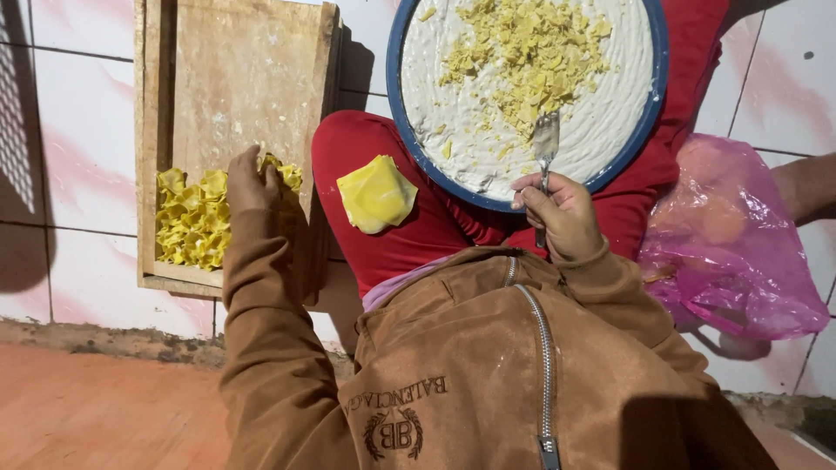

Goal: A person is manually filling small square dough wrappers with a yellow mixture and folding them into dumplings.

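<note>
1. Step in hand, judged: filling and folding yellow dough wrappers, one at a time. One flat wrapper [376, 193] lies open and unfilled on the red-clad knee [348, 148].
2. Right hand [564, 213]: closed around the handle of a fork [545, 144]; tines rest in the plate, at the edge of the chopped yellow filling [527, 52].
3. Left hand [248, 183]: reaching onto the wooden tray [235, 78], fingers curled over the pile of folded dumplings [192, 222]; whether it grips one, I cannot tell.
4. Plate [405, 122]: blue-rimmed, round, coated in white paste, balanced on the lap just beside the wrapper.
5. Next move, judged: calls for a small forkful carried the short way from plate to wrapper, and the left hand brought back to fold.
6. Surroundings: pink plastic bag [731, 244] right of the lap; white tiled floor [78, 139]; brown zipped jacket [488, 365].
7. Obstruction: none between plate and wrapper; the plate's perch looks unsteady.
</note>
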